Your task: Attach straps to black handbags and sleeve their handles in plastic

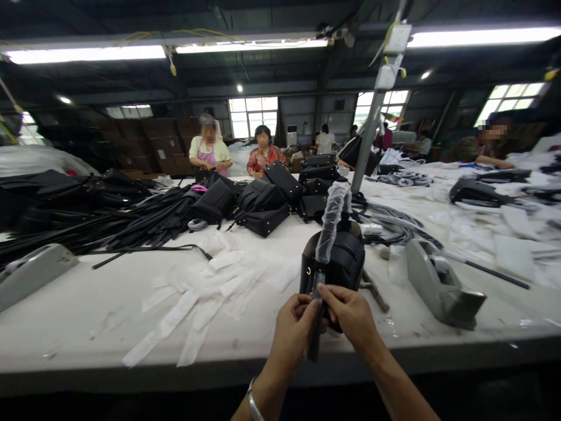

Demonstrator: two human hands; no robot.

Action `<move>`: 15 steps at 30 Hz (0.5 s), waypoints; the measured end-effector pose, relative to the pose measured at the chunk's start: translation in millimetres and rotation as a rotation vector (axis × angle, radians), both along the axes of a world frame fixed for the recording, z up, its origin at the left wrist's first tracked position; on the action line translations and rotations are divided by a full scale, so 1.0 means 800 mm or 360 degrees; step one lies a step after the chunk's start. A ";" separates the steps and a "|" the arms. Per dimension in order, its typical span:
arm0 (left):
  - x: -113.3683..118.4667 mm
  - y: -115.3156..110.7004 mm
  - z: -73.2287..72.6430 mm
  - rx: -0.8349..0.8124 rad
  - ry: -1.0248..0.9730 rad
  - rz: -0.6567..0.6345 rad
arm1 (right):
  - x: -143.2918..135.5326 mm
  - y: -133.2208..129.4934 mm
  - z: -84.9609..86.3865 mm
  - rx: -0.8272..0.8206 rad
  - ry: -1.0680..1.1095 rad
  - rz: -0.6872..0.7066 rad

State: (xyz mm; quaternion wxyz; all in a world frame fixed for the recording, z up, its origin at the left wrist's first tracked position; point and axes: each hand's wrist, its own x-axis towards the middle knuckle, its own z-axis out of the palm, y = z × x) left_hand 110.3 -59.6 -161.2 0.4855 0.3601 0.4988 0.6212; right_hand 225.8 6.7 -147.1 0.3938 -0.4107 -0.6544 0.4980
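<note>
At the lower centre of the frame, a dark strap point(314, 345) by the black bag point(346, 260) is pinched by left hand point(293, 321) and right hand point(352, 311); through uneven pulling, it could be twisted.

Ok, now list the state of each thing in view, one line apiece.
Left hand: closed on the strap
Right hand: closed on the strap
Dark strap: pinched between fingers and thumbs
Near black bag: standing upright
Bag handle: wrapped in whitish film, raised
White strips: loose, overlapping
Grey dispenser: standing upright
Far black bags: piled
Ceiling lights: lit
</note>
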 end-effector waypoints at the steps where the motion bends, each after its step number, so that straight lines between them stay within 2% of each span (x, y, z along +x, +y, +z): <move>1: 0.004 0.002 -0.001 -0.0033 -0.0063 -0.0002 | 0.003 -0.002 0.001 0.0050 -0.0034 -0.0001; 3: 0.009 0.003 -0.005 -0.0074 -0.0097 0.0024 | 0.017 -0.001 0.004 0.0151 -0.0126 -0.0019; 5: 0.008 0.002 -0.010 -0.0108 -0.0068 0.0068 | 0.047 0.008 0.008 0.0244 -0.0231 -0.0137; 8: 0.003 0.001 -0.017 -0.0091 0.0028 0.0183 | 0.120 0.042 0.015 0.0366 -0.0387 -0.0610; 11: 0.001 0.000 -0.022 -0.0003 0.0182 0.0300 | 0.208 0.093 0.018 0.0445 -0.0513 -0.1103; 13: 0.003 -0.002 -0.022 0.0042 0.0297 0.0368 | 0.257 0.126 0.015 0.0442 -0.0575 -0.1265; 15: 0.005 -0.002 -0.021 0.0081 0.0391 0.0435 | 0.290 0.150 0.007 0.0352 -0.0612 -0.1308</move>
